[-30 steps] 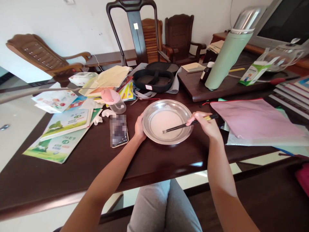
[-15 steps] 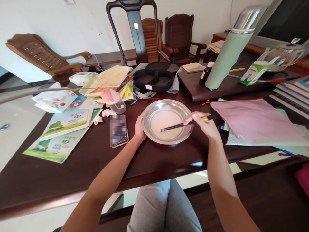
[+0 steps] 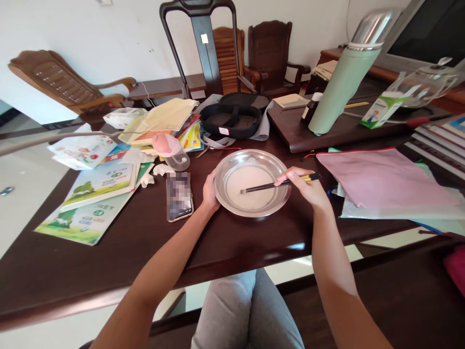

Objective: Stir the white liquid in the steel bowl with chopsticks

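Note:
A round steel plate (image 3: 232, 162) with a pale, milky liquid in it sits on the dark wooden table (image 3: 225, 242) in front of me. My left hand (image 3: 209, 191) is curled against the plate's left rim and holds it. A pair of dark chopsticks (image 3: 267, 185) with gold ends is pinched in my right hand (image 3: 307, 186), which hovers over the plate's right rim. The chopstick tips reach into the liquid near the plate's middle.
A phone (image 3: 178, 196) lies just left of the plate, with booklets (image 3: 96, 194), a pink-lidded cup (image 3: 170, 150) and papers beyond. A black case (image 3: 232, 118) lies behind. A green thermos (image 3: 345, 77), pink folder (image 3: 385, 179) and books fill the right. Wooden chairs stand at the back.
The chopstick tips have swept a little up and to the left through the liquid, and my right hand shifted slightly left. My left hand has stayed on the rim.

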A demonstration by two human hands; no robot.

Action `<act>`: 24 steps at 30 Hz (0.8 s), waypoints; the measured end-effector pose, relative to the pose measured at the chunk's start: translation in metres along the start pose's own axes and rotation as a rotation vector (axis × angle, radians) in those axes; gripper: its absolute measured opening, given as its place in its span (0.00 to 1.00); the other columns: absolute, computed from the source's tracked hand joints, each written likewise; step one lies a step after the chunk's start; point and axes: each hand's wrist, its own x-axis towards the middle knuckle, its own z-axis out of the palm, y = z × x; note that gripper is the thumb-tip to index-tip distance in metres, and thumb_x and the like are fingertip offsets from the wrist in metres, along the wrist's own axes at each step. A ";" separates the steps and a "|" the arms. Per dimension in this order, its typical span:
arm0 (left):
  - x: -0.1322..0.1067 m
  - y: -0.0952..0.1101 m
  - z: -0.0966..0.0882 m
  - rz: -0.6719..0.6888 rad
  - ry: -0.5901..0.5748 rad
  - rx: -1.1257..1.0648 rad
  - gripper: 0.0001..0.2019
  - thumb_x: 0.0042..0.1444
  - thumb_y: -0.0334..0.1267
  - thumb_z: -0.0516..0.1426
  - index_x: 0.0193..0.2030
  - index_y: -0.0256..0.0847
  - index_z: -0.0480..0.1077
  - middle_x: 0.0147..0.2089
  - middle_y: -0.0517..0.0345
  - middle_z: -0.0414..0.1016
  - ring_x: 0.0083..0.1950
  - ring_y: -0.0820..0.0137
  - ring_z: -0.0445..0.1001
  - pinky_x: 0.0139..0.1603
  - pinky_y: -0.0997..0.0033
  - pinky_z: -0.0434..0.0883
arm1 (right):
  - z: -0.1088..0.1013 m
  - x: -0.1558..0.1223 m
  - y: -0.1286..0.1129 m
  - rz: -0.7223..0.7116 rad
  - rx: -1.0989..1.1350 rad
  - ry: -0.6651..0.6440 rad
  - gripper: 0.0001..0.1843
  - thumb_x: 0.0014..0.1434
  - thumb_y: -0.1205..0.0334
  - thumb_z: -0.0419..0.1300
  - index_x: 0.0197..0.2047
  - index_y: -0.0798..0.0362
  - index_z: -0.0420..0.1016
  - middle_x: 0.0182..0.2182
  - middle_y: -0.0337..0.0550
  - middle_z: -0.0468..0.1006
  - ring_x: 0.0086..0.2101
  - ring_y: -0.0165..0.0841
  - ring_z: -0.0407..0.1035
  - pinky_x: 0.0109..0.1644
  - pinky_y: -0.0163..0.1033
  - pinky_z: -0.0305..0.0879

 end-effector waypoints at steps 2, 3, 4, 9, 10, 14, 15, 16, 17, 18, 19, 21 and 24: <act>0.000 0.000 0.000 0.010 -0.012 0.000 0.10 0.55 0.47 0.71 0.33 0.43 0.81 0.39 0.53 0.89 0.56 0.51 0.89 0.60 0.58 0.84 | -0.001 0.001 0.000 -0.006 -0.015 0.067 0.34 0.66 0.21 0.68 0.32 0.45 0.90 0.30 0.45 0.91 0.38 0.45 0.87 0.47 0.49 0.82; 0.000 0.000 0.000 0.015 -0.018 0.000 0.11 0.54 0.47 0.71 0.34 0.43 0.81 0.39 0.53 0.89 0.56 0.51 0.89 0.60 0.58 0.84 | -0.002 0.001 0.001 -0.006 -0.009 0.133 0.34 0.65 0.21 0.68 0.31 0.44 0.89 0.29 0.45 0.91 0.36 0.45 0.87 0.45 0.49 0.82; 0.000 0.000 -0.001 0.017 -0.023 0.002 0.11 0.54 0.47 0.71 0.34 0.43 0.81 0.40 0.53 0.89 0.56 0.51 0.89 0.61 0.57 0.84 | -0.005 0.001 0.003 -0.004 0.005 0.207 0.34 0.65 0.21 0.68 0.30 0.44 0.89 0.28 0.44 0.90 0.34 0.45 0.86 0.43 0.49 0.82; 0.001 -0.001 -0.001 0.023 -0.018 0.009 0.13 0.53 0.49 0.72 0.34 0.44 0.80 0.40 0.54 0.89 0.57 0.50 0.88 0.61 0.56 0.83 | -0.010 -0.002 0.008 0.016 0.089 0.250 0.37 0.64 0.20 0.67 0.23 0.44 0.84 0.20 0.44 0.84 0.28 0.45 0.83 0.40 0.51 0.81; 0.001 -0.001 0.000 0.025 -0.018 0.007 0.13 0.53 0.49 0.72 0.33 0.44 0.79 0.40 0.54 0.89 0.58 0.49 0.88 0.62 0.55 0.83 | -0.008 -0.003 0.006 0.018 0.077 0.177 0.36 0.64 0.20 0.67 0.24 0.44 0.84 0.22 0.44 0.85 0.30 0.46 0.84 0.42 0.51 0.82; 0.000 -0.001 0.000 0.026 -0.021 0.004 0.13 0.51 0.49 0.73 0.33 0.45 0.79 0.40 0.54 0.89 0.59 0.48 0.88 0.62 0.55 0.83 | 0.000 -0.001 -0.002 0.002 0.002 0.021 0.34 0.65 0.22 0.68 0.29 0.45 0.88 0.29 0.45 0.90 0.38 0.47 0.88 0.49 0.50 0.84; 0.000 -0.001 0.000 0.026 -0.020 0.007 0.13 0.51 0.49 0.73 0.33 0.45 0.79 0.40 0.54 0.89 0.59 0.48 0.88 0.62 0.55 0.83 | 0.000 0.000 -0.002 -0.001 -0.007 0.044 0.34 0.65 0.22 0.68 0.30 0.45 0.88 0.29 0.45 0.91 0.39 0.47 0.88 0.49 0.51 0.84; 0.000 -0.001 0.000 0.024 -0.019 0.011 0.14 0.52 0.50 0.73 0.33 0.45 0.79 0.40 0.54 0.89 0.58 0.49 0.88 0.61 0.55 0.83 | -0.001 0.001 -0.001 -0.004 -0.006 0.094 0.34 0.65 0.22 0.68 0.30 0.44 0.88 0.29 0.45 0.90 0.38 0.47 0.88 0.50 0.51 0.84; 0.000 -0.001 0.000 0.021 -0.017 0.014 0.14 0.52 0.50 0.73 0.34 0.45 0.79 0.40 0.54 0.89 0.58 0.49 0.88 0.61 0.55 0.83 | -0.003 0.001 0.001 -0.008 0.002 0.160 0.34 0.66 0.22 0.68 0.30 0.44 0.88 0.28 0.44 0.90 0.36 0.47 0.87 0.49 0.52 0.84; 0.000 -0.001 0.000 0.019 -0.014 0.014 0.14 0.52 0.51 0.73 0.34 0.45 0.79 0.40 0.54 0.89 0.57 0.49 0.88 0.60 0.55 0.83 | -0.005 0.001 0.004 -0.013 0.018 0.230 0.34 0.66 0.22 0.68 0.28 0.44 0.87 0.26 0.44 0.88 0.34 0.46 0.86 0.49 0.52 0.83; 0.000 -0.001 0.000 0.017 -0.011 0.012 0.14 0.53 0.51 0.73 0.35 0.45 0.79 0.40 0.55 0.89 0.57 0.50 0.88 0.60 0.55 0.83 | -0.008 0.000 0.006 -0.020 0.041 0.286 0.34 0.67 0.23 0.68 0.27 0.44 0.87 0.24 0.44 0.87 0.31 0.45 0.84 0.47 0.52 0.83; 0.000 -0.001 0.000 0.014 -0.006 0.006 0.14 0.52 0.50 0.73 0.35 0.44 0.79 0.40 0.55 0.89 0.56 0.50 0.88 0.60 0.55 0.83 | -0.011 -0.001 0.009 -0.030 0.098 0.311 0.35 0.68 0.24 0.67 0.24 0.44 0.85 0.20 0.43 0.84 0.26 0.43 0.81 0.43 0.52 0.82; 0.000 -0.001 0.000 0.016 -0.012 -0.003 0.13 0.52 0.48 0.72 0.33 0.44 0.79 0.39 0.55 0.89 0.56 0.50 0.88 0.60 0.56 0.83 | -0.009 -0.003 0.006 -0.006 0.097 0.119 0.36 0.67 0.23 0.68 0.24 0.45 0.85 0.22 0.44 0.86 0.28 0.44 0.83 0.42 0.51 0.81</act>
